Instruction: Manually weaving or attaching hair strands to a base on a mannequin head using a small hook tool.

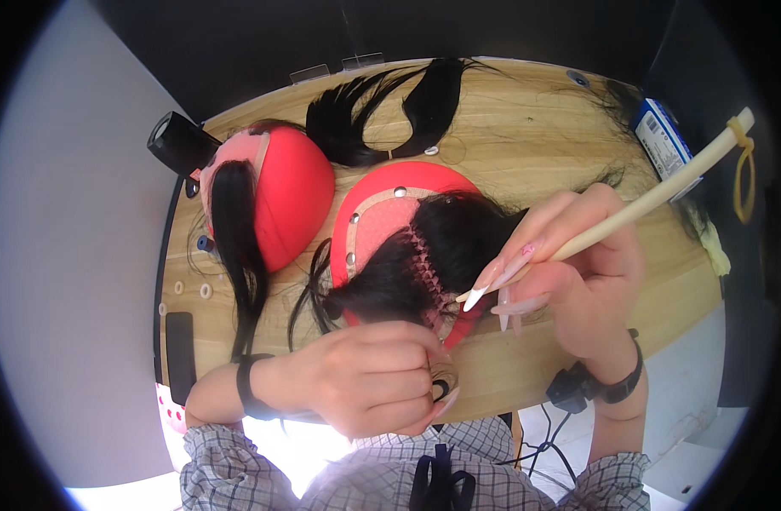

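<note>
A red wig-making head form (377, 180) lies in front of me, wearing a pink mesh cap (382, 226) fixed with silver pins. Black hair (463, 234) covers much of the cap, split by a knotted pink seam. In my right hand (590, 264), held like a pen, is a slim pale-handled hook tool (654, 200). Its tip meets the near end of the seam. My left hand (365, 379) is closed at the form's near edge, with a small dark loop of hair (441, 390) between thumb and fingers. The ends of that hair are hidden.
Another red head form (301, 192) with a hanging black hair lock (237, 230) stands at left, beside a black cylinder (176, 145). Behind lies a hair bundle (433, 106). A blue-white box (663, 140) sits far right, a dark flat slab (181, 358) near left.
</note>
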Demonstrator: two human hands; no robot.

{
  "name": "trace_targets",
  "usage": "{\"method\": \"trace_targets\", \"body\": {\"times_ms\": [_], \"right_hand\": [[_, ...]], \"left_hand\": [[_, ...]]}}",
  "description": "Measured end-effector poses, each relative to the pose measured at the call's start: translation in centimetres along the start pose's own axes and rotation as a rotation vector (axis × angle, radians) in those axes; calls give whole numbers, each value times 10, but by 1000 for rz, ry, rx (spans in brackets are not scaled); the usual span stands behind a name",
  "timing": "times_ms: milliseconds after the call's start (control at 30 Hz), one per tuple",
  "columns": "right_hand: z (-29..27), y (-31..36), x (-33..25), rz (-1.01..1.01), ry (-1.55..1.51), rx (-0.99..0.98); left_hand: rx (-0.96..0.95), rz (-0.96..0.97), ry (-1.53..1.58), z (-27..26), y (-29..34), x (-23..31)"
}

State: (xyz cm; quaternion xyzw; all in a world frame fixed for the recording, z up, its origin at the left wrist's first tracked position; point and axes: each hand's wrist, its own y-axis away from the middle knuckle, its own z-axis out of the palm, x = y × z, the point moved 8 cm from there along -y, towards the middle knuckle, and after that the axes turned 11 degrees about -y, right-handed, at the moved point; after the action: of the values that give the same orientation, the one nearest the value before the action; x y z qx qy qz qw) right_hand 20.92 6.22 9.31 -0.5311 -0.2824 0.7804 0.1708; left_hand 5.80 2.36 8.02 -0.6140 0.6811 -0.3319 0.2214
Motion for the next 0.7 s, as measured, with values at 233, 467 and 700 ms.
{"method": "trace_targets", "body": {"times_ms": [233, 467, 700], "right_hand": [[10, -7, -19, -16, 177, -120], [14, -17, -33, -169, 321, -99], [34, -27, -53, -298, 499, -146]], "left_hand": [[-78, 32, 10, 2, 2, 3], [-41, 40, 57, 0, 4, 3], [53, -43, 31, -14, -2, 6]]}}
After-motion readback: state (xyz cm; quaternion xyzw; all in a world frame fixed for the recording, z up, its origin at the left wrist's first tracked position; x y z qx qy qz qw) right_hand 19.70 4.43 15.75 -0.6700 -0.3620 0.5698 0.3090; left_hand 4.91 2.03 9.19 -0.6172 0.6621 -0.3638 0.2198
